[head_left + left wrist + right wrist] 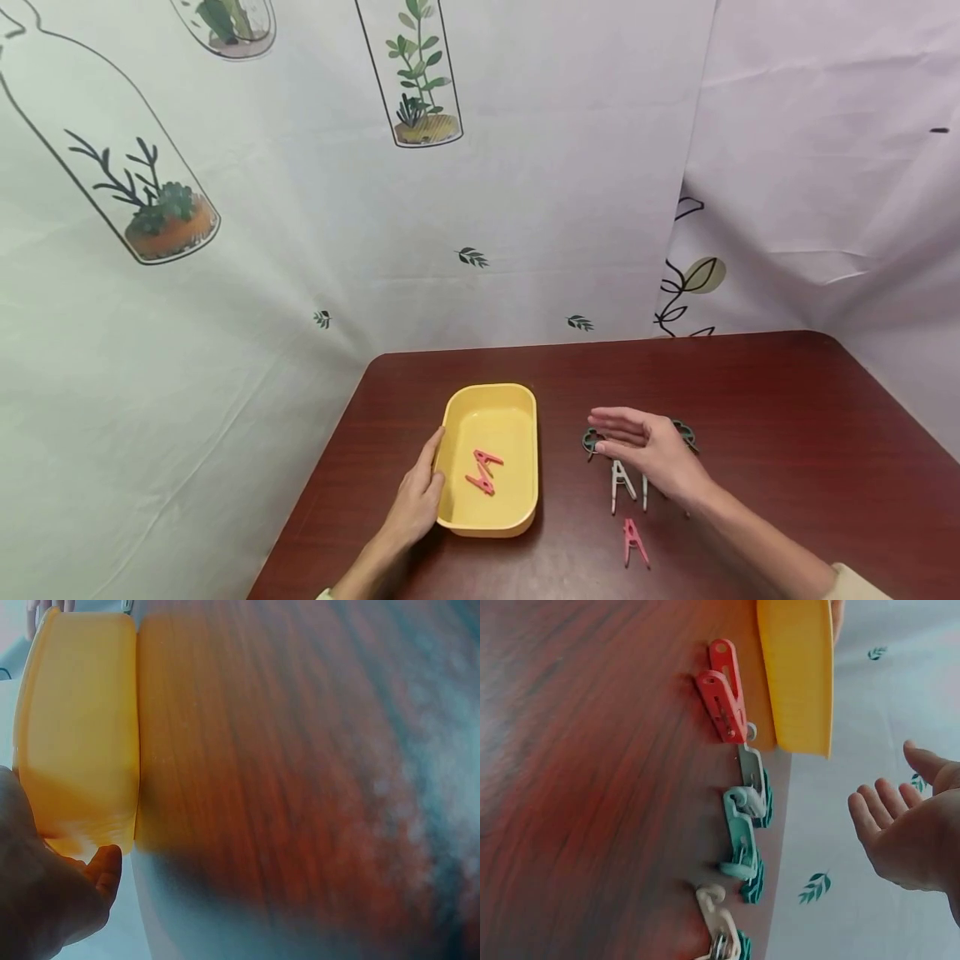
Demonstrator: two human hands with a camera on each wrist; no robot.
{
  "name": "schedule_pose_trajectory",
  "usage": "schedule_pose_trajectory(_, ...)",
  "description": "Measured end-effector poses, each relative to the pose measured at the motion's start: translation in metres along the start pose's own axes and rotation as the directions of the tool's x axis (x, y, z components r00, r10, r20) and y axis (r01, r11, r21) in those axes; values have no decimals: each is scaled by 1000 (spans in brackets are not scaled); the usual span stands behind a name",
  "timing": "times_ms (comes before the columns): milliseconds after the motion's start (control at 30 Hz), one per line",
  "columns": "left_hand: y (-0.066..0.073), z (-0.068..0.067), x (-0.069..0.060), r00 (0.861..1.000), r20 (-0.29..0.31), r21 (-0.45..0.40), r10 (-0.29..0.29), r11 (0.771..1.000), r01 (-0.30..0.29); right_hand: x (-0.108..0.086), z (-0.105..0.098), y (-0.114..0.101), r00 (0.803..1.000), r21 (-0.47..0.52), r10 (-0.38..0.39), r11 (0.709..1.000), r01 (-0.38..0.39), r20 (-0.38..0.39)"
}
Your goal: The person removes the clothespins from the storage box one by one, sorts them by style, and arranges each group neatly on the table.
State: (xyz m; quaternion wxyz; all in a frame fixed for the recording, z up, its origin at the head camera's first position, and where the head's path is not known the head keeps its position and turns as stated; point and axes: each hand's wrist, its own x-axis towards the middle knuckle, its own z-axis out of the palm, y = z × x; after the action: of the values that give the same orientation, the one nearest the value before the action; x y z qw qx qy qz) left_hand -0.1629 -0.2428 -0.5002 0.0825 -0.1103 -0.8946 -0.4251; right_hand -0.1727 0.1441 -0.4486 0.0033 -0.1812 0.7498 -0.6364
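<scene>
On the table's left half stands a yellow plastic tray [495,515], two pinkish-red clothespins [482,481] lying inside. My left hand [412,502] holds the tray by its left side, thumb near the rim. Raised above the right half is my right hand [652,450], fingers extended and thumb apart, holding nothing. Below it lie a white clothespin [618,477] and other clips partly hidden by the hand. A pink clothespin [632,540] lies closer to me. The right wrist view shows a pale green clothespin [740,829] and a beige clothespin [717,921] in that row.
Green rounded pieces [592,440] lie behind the white clothespins. The dark red-brown table [780,417] has rounded far corners. Behind and left of it hangs pale cloth [540,217] printed with plants and jars.
</scene>
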Motion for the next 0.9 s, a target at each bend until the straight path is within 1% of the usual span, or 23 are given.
schedule_pose_trajectory(133, 0, 0, 0, 1000, 2, 2, 0, 1000, 0, 7, 6, -1, 1000, 50, -10, 999, 9, 18)
schedule_pose_trajectory(233, 0, 1, 1, 1000, 0, 8, 1, 1000, -1, 12, 11, -2, 999, 60, -23, 998, 21, 35)
schedule_pose_trajectory(467, 0, 0, 2, 1000, 4, 2, 5, 1000, -5, 25, 25, -5, 993, 109, -80, 992, 70, 89)
schedule_pose_trajectory(567, 0, 0, 1, 1000, 4, -2, 5, 1000, -5, 32, 33, -5, 991, 158, -80, 985, 62, 110)
schedule_pose_trajectory(633, 0, 0, 1, 1000, 4, -2, 4, 1000, -4, 38, 40, -5, 991, 197, -59, 980, 34, 120)
schedule_pose_trajectory(700, 0, 0, 1, 1000, 5, -4, 3, 1000, -3, 44, 47, -4, 990, 247, -42, 969, 8, 134)
schedule_pose_trajectory(767, 0, 0, 0, 1000, 5, -5, 3, 1000, -3, 50, 55, -4, 988, 307, -26, 951, -23, 153)
schedule_pose_trajectory(900, 0, 0, 0, 1000, 3, -1, 1, 1000, -1, 63, 73, -2, 982, 436, 4, 896, -88, 189)
